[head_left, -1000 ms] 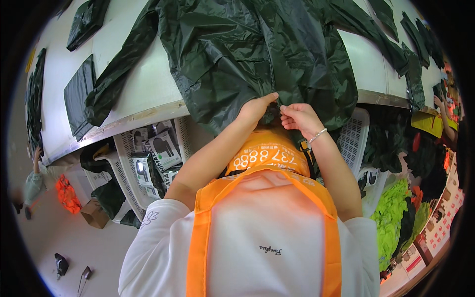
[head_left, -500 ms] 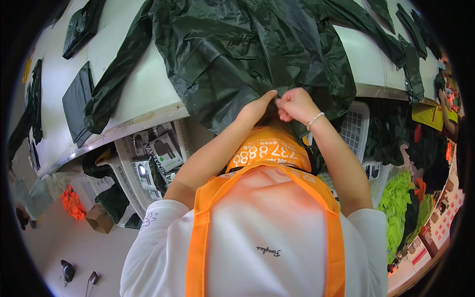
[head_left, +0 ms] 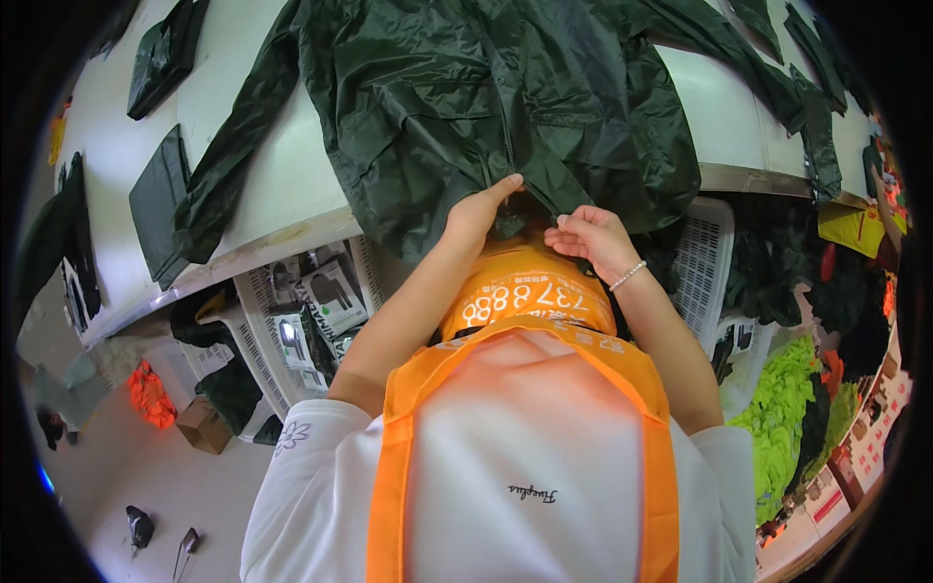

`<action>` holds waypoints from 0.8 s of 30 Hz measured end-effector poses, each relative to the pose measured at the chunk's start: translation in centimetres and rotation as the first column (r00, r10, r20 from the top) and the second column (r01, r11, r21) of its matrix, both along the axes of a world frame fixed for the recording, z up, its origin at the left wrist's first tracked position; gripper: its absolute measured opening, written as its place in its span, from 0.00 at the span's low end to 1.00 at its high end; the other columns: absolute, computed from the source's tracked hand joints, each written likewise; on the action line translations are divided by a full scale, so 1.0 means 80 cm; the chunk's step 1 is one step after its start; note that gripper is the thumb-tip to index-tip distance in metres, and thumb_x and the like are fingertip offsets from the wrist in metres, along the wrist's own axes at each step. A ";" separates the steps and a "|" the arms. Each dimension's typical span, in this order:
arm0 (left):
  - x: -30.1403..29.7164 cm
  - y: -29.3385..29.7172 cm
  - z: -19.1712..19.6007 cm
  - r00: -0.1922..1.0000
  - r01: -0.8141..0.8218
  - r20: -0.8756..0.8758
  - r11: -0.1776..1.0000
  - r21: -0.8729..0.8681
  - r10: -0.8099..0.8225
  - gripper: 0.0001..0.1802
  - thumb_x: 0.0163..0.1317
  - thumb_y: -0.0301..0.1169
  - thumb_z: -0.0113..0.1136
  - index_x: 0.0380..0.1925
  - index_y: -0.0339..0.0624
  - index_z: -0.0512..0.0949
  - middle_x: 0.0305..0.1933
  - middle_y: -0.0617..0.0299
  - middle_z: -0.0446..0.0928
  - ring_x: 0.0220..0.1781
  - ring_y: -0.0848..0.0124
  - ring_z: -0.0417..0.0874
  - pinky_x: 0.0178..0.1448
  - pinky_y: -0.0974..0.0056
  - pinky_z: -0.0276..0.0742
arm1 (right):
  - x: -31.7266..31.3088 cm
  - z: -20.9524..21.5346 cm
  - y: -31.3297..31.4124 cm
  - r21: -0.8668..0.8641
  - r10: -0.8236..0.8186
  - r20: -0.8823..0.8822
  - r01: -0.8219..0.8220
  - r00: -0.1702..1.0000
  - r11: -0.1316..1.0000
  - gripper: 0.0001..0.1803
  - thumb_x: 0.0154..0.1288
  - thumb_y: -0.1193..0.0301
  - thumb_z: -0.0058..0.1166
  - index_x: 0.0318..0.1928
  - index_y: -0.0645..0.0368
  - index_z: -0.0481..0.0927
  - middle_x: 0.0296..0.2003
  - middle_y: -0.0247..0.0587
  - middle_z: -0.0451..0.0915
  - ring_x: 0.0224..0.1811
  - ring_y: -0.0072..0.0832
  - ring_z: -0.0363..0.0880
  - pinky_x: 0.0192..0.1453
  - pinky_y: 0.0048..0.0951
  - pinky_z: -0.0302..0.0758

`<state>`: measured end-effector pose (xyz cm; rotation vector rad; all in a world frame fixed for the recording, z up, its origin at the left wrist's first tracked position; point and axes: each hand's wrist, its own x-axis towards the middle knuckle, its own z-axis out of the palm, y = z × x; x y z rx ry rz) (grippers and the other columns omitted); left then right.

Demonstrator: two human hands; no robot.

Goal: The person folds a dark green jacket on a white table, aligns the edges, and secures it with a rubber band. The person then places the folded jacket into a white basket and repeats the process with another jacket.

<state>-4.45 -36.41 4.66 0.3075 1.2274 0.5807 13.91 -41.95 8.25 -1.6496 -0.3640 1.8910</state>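
A dark green rain jacket (head_left: 418,117) lies spread over the table, its front zip running down the middle and its lower hem hanging over the near edge. With thumb and fingers closed, my left hand (head_left: 476,212) grips the jacket's left front edge at the lower zip. My right hand (head_left: 595,241), wearing a beaded bracelet, pinches the lower corner of the right front edge and holds it taut toward me. Below the zip, the two front edges stand apart between my hands. The slider itself is too small to make out.
Folded dark garments (head_left: 160,204) lie on the white table (head_left: 282,160) at left, more at far right. Under the table stand white plastic baskets (head_left: 702,257) and packaged goods (head_left: 330,296). Bright green garments (head_left: 777,428) are heaped at right; a cardboard box (head_left: 202,426) sits on the floor at left.
My hands, close together at the zip before, have moved apart. The right has come down toward me with the front edge's corner; the left has shifted slightly left.
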 end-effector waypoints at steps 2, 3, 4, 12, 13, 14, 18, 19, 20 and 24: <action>-0.008 0.002 0.021 0.991 -0.077 0.104 0.996 -0.041 0.081 0.09 0.58 0.32 0.62 0.32 0.36 0.80 0.33 0.61 0.79 0.35 0.73 0.77 0.43 0.69 0.72 | -0.002 -0.005 -0.002 0.002 -0.050 -0.073 0.050 0.996 0.999 0.07 0.62 0.72 0.54 0.30 0.63 0.74 0.33 0.49 0.81 0.35 0.30 0.83 0.39 0.22 0.80; -0.014 -0.001 0.024 0.981 -0.091 0.166 0.994 -0.067 0.101 0.09 0.58 0.31 0.61 0.32 0.35 0.80 0.33 0.61 0.79 0.35 0.72 0.77 0.43 0.69 0.73 | -0.004 -0.007 -0.002 0.001 -0.074 -0.110 0.075 0.991 0.997 0.06 0.62 0.72 0.54 0.31 0.62 0.74 0.33 0.49 0.82 0.36 0.30 0.83 0.40 0.22 0.80; -0.021 -0.002 0.027 0.966 -0.103 0.227 0.990 -0.092 0.122 0.08 0.58 0.29 0.60 0.33 0.35 0.80 0.33 0.60 0.79 0.35 0.72 0.77 0.43 0.68 0.74 | -0.006 -0.007 -0.002 -0.005 -0.099 -0.135 0.099 0.986 0.995 0.06 0.62 0.72 0.54 0.31 0.62 0.74 0.33 0.49 0.82 0.36 0.29 0.83 0.40 0.22 0.80; -0.046 -0.010 0.027 0.919 -0.103 0.365 0.985 -0.140 0.148 0.08 0.58 0.28 0.59 0.36 0.35 0.78 0.34 0.59 0.79 0.35 0.70 0.79 0.42 0.64 0.77 | -0.021 0.008 0.006 0.037 -0.142 -0.144 0.148 0.979 0.988 0.07 0.62 0.72 0.54 0.29 0.61 0.74 0.33 0.47 0.82 0.35 0.29 0.83 0.39 0.23 0.79; -0.048 -0.009 0.033 0.908 -0.086 0.396 0.985 -0.147 0.139 0.09 0.58 0.28 0.60 0.37 0.36 0.78 0.34 0.58 0.79 0.35 0.69 0.79 0.43 0.64 0.77 | -0.024 0.016 0.008 0.055 -0.140 -0.124 0.148 0.982 0.987 0.07 0.62 0.72 0.54 0.29 0.61 0.74 0.33 0.47 0.82 0.35 0.29 0.83 0.39 0.23 0.79; -0.051 -0.008 0.041 0.895 -0.069 0.427 0.986 -0.153 0.129 0.09 0.58 0.29 0.60 0.38 0.36 0.78 0.35 0.58 0.79 0.35 0.69 0.79 0.43 0.63 0.77 | -0.029 0.025 0.010 0.074 -0.140 -0.104 0.148 0.985 0.986 0.07 0.62 0.72 0.54 0.29 0.61 0.74 0.33 0.48 0.82 0.34 0.29 0.83 0.39 0.23 0.79; -0.041 -0.013 0.069 0.943 -0.085 0.310 0.987 -0.134 0.124 0.11 0.58 0.29 0.61 0.40 0.35 0.77 0.36 0.57 0.79 0.35 0.68 0.80 0.43 0.64 0.78 | -0.036 0.040 0.021 0.154 -0.136 -0.038 0.141 0.990 0.978 0.08 0.62 0.72 0.54 0.27 0.61 0.74 0.32 0.47 0.82 0.33 0.28 0.83 0.37 0.24 0.79; -0.037 -0.014 0.067 0.951 -0.108 0.279 0.988 -0.107 0.134 0.11 0.58 0.28 0.61 0.40 0.35 0.77 0.37 0.57 0.79 0.36 0.68 0.80 0.43 0.64 0.78 | -0.041 0.040 0.020 0.148 -0.135 -0.048 0.141 0.990 0.979 0.08 0.62 0.72 0.54 0.27 0.61 0.74 0.32 0.47 0.82 0.33 0.28 0.83 0.37 0.24 0.79; -0.033 -0.017 0.062 0.957 -0.131 0.249 0.988 -0.079 0.147 0.11 0.58 0.28 0.61 0.40 0.34 0.76 0.37 0.57 0.79 0.36 0.68 0.81 0.42 0.65 0.78 | -0.049 0.038 0.017 0.142 -0.134 -0.057 0.141 0.989 0.980 0.08 0.62 0.72 0.55 0.27 0.61 0.74 0.32 0.47 0.82 0.32 0.28 0.83 0.37 0.24 0.79; -0.024 -0.024 0.056 0.978 -0.139 0.158 0.990 -0.011 0.139 0.10 0.56 0.27 0.63 0.36 0.34 0.78 0.36 0.58 0.79 0.35 0.70 0.81 0.39 0.68 0.78 | -0.065 0.035 0.011 0.158 -0.170 -0.042 0.174 0.985 0.972 0.09 0.62 0.72 0.55 0.26 0.61 0.74 0.31 0.44 0.81 0.32 0.28 0.82 0.37 0.23 0.78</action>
